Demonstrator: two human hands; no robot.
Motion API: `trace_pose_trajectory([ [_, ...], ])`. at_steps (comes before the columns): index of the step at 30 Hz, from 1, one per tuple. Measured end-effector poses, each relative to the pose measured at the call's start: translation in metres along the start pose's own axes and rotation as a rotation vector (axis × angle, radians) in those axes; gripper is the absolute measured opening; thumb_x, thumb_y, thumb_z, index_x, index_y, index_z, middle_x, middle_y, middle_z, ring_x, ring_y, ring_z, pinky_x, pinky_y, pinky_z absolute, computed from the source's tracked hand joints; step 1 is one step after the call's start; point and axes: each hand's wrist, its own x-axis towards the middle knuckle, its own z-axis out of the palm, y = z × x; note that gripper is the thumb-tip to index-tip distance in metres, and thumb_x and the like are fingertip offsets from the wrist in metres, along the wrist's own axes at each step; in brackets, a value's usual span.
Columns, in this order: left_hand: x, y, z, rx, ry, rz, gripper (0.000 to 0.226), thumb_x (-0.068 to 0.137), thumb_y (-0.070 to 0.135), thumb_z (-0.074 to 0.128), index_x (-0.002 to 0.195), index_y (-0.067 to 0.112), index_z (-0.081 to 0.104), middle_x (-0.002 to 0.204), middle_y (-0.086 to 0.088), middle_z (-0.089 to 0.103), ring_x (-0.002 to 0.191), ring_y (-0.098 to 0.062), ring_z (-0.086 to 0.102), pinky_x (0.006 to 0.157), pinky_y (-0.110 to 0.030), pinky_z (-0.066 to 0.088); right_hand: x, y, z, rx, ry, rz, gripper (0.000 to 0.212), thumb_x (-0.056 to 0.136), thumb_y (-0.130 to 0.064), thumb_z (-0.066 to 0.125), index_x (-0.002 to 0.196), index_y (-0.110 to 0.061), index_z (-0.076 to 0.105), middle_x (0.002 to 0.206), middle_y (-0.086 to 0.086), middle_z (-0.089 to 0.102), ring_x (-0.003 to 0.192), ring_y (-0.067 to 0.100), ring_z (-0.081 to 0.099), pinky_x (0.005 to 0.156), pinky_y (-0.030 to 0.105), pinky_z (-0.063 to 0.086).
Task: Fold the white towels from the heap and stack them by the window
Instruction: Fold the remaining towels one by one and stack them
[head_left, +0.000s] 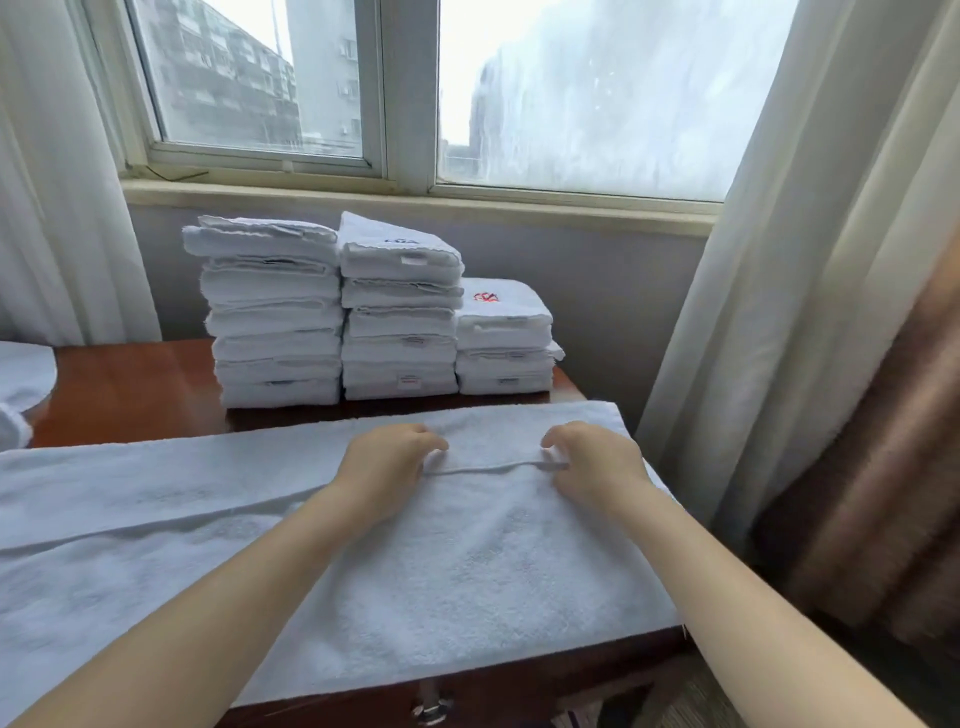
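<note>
folding is in hand, i judge: the left hand (387, 462) and right hand (592, 457), slightly apart, pinch a ridge of the towel (467, 571), which next needs an even lift over.

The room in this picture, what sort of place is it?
Probably a hotel room: stacks of folded white towels, some with stitched logos, on a wooden desk below a curtained window; the left hand and right hand pinch a spread towel.

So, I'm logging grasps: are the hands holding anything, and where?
Both pinch the towel: left hand and right hand at either end of the loose edge between them.
</note>
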Motion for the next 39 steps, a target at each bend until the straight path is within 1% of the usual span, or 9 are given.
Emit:
trace_pose_trajectory([
  [5,0.003,-0.001,-0.004,-0.052,-0.044,-0.019,0.021,0.088,0.037,0.057,0.103,0.031,0.070,0.107,0.016,0.059,0.097,-0.010,0.057,0.069,-0.027,0.047,0.005,0.013,-0.005,-0.087,0.044,-0.054,0.028,0.086,-0.013,0.050,0.104,-0.027,0.066,0.106,-0.010,0.064,0.103,0.017,0.058,0.075,0.026,0.042],
  [10,0.007,0.005,-0.003,0.054,0.039,0.001,0.020,0.091,0.030,0.055,0.083,0.020,0.069,0.090,0.010,0.061,0.080,-0.015,0.058,0.054,-0.025,0.035,0.007,0.017,-0.005,-0.108,0.154,-0.042,0.028,0.084,-0.005,0.049,0.094,-0.021,0.069,0.095,-0.006,0.068,0.093,0.022,0.060,0.074,0.028,0.049],
  [14,0.009,0.014,-0.005,0.037,0.151,-0.043,0.021,0.089,0.026,0.056,0.068,0.019,0.056,0.071,0.007,0.052,0.065,-0.017,0.048,0.049,-0.026,0.022,0.008,0.022,-0.014,-0.072,0.316,-0.064,0.025,0.082,-0.003,0.053,0.092,-0.017,0.071,0.093,-0.003,0.067,0.089,0.027,0.061,0.062,0.028,0.037],
  [17,0.007,0.021,-0.009,-0.004,0.160,-0.031,0.021,0.083,0.033,0.059,0.064,0.029,0.052,0.068,0.010,0.047,0.064,-0.014,0.045,0.050,-0.024,0.020,0.003,0.022,-0.019,-0.038,0.484,-0.138,0.016,0.066,0.006,0.064,0.064,-0.010,0.066,0.065,0.004,0.061,0.058,0.033,0.057,0.055,0.027,0.028],
  [20,0.004,0.020,-0.007,-0.014,0.139,-0.013,0.031,0.087,0.046,0.055,0.061,0.030,0.053,0.067,0.014,0.053,0.061,-0.006,0.048,0.051,-0.023,0.026,-0.007,0.020,-0.014,-0.074,0.440,-0.084,0.014,0.066,-0.001,0.059,0.055,-0.009,0.057,0.055,0.001,0.047,0.050,0.028,0.041,0.050,0.022,0.018],
  [24,0.012,0.021,-0.002,-0.070,0.197,-0.066,0.026,0.095,0.040,0.050,0.079,0.026,0.064,0.080,0.012,0.060,0.076,-0.010,0.055,0.054,-0.025,0.035,-0.003,0.010,-0.007,0.023,0.381,0.028,0.020,0.082,-0.016,0.051,0.077,-0.017,0.070,0.075,-0.004,0.064,0.073,0.023,0.057,0.054,0.026,0.035],
  [28,0.030,0.022,0.007,-0.069,0.047,-0.112,0.034,0.100,0.034,0.044,0.130,0.028,0.058,0.131,0.010,0.057,0.122,-0.014,0.051,0.088,-0.032,0.045,0.015,-0.026,0.003,0.242,0.197,-0.031,0.041,0.096,-0.018,0.044,0.133,-0.028,0.060,0.134,-0.007,0.061,0.127,0.016,0.051,0.093,0.033,0.044],
  [32,0.038,0.023,0.022,-0.059,-0.179,-0.050,0.050,0.104,0.036,0.033,0.152,0.026,0.033,0.161,0.001,0.026,0.150,-0.019,0.019,0.120,-0.040,0.018,0.030,-0.056,0.027,0.182,-0.063,-0.127,0.052,0.102,-0.016,0.033,0.153,-0.028,0.031,0.162,-0.003,0.025,0.152,0.015,0.009,0.123,0.044,0.005],
  [39,0.039,0.013,0.038,-0.022,-0.301,-0.096,0.056,0.101,0.052,0.017,0.155,0.040,0.009,0.165,0.011,-0.003,0.151,-0.011,-0.007,0.118,-0.056,-0.009,0.040,-0.007,0.042,-0.016,-0.171,0.183,0.080,0.084,-0.080,0.015,0.155,-0.045,0.008,0.166,-0.009,-0.002,0.152,0.032,-0.008,0.112,0.064,-0.015],
])
